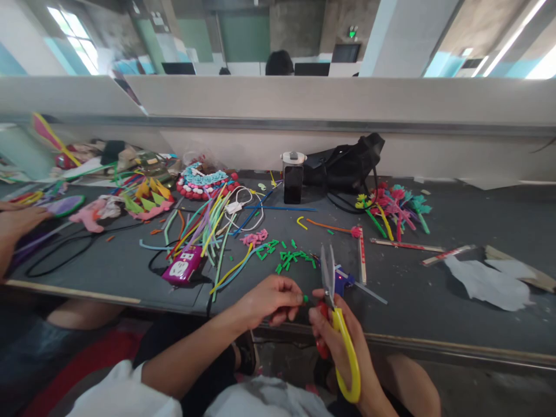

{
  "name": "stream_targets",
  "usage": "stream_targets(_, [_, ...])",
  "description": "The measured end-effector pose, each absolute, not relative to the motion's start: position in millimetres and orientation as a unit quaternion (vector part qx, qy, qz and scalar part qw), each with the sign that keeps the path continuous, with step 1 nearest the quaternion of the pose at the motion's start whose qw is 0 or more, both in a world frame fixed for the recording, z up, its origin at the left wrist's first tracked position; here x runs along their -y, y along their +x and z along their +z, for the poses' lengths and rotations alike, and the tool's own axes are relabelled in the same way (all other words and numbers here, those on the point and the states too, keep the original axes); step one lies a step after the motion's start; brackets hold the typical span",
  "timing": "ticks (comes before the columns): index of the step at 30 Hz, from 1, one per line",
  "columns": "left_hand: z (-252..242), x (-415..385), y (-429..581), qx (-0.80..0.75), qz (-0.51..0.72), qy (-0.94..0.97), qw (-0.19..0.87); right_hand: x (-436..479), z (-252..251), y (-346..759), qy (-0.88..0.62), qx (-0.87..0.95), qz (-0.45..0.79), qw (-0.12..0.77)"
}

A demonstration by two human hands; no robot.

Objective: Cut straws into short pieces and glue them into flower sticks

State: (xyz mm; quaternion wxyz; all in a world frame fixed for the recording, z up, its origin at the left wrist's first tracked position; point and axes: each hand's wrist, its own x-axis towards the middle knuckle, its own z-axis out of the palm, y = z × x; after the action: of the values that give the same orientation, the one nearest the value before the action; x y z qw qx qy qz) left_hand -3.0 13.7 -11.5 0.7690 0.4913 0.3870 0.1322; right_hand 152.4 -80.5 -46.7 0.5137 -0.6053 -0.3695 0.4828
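My left hand (270,300) pinches a short green pipe-cleaner piece (305,299) near the table's front edge. My right hand (343,341) grips yellow and red handled scissors (336,315), blades pointing up and nearly closed just right of the green piece. Several cut green bits (291,258) lie on the grey table (108,266) just beyond my hands.
Long coloured pipe cleaners (208,226), a purple power strip (182,265), a blue glue gun (345,279), finished pipe-cleaner flowers (395,205), a black bag (347,165), a phone on a stand (293,179) and white paper (490,281). Another person's hand (17,223) rests at far left.
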Motion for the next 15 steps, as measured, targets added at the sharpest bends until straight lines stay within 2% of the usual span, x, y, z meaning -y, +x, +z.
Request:
stream_targets(6, [-10,0,0,-0.369,0.095,0.529,0.758,78,-46,155,-0.569,0.372,0.517,0.521])
stream_targets(10, [-11,0,-3,-0.374,0.078,0.532,0.756,78,-48,155,-0.563,0.390,0.497,0.532])
stream_targets(15, [-3,-15,-14,-0.395,0.140,0.543,0.728,78,-46,162,-0.570,0.363,0.485,0.555])
